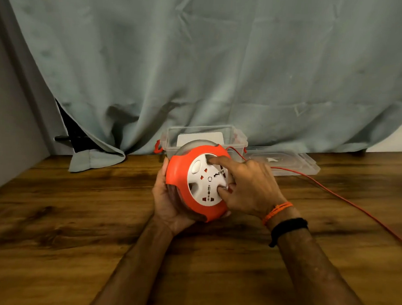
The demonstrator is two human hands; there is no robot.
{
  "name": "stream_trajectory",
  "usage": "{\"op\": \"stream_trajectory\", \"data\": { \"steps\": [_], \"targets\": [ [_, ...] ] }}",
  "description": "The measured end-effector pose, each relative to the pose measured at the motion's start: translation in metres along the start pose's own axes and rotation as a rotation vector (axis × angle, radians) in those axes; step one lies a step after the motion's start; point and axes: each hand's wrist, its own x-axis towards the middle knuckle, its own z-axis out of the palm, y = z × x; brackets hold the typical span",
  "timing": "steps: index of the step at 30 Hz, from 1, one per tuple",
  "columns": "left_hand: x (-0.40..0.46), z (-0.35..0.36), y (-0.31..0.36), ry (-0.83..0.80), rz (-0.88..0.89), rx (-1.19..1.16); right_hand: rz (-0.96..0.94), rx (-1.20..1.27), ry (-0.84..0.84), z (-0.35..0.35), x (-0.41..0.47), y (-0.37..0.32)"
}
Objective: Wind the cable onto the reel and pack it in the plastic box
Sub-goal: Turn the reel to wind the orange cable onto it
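My left hand [171, 197] held the reel [194, 184] above the table [79, 216], near the box [205, 138]. My right hand [251, 188] had fingers hooked in its dial. I think I was winding; much cable [344, 198] lay loose, so more turns were needed.

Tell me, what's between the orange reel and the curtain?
In the head view, the clear plastic box stands between the reel and the curtain, open, with something white inside. Its lid lies beside it.
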Motion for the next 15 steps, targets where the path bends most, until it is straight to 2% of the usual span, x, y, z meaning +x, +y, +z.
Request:
{"op": "stream_trajectory", "data": {
  "steps": [5,8,12,15],
  "targets": [
    [0.000,0.000,0.001,0.069,0.026,0.004,0.033,-0.021,0.083,0.002,-0.002,0.002],
    [-0.001,0.002,-0.001,0.094,0.121,0.022,0.088,-0.014,0.083,0.004,-0.004,0.001],
    [0.002,0.007,-0.003,0.156,0.243,0.030,0.299,0.021,0.108,0.021,-0.004,-0.012],
    [0.004,0.005,-0.004,0.230,0.292,0.045,0.429,0.135,0.148,0.032,-0.003,-0.026]
  ]
}}
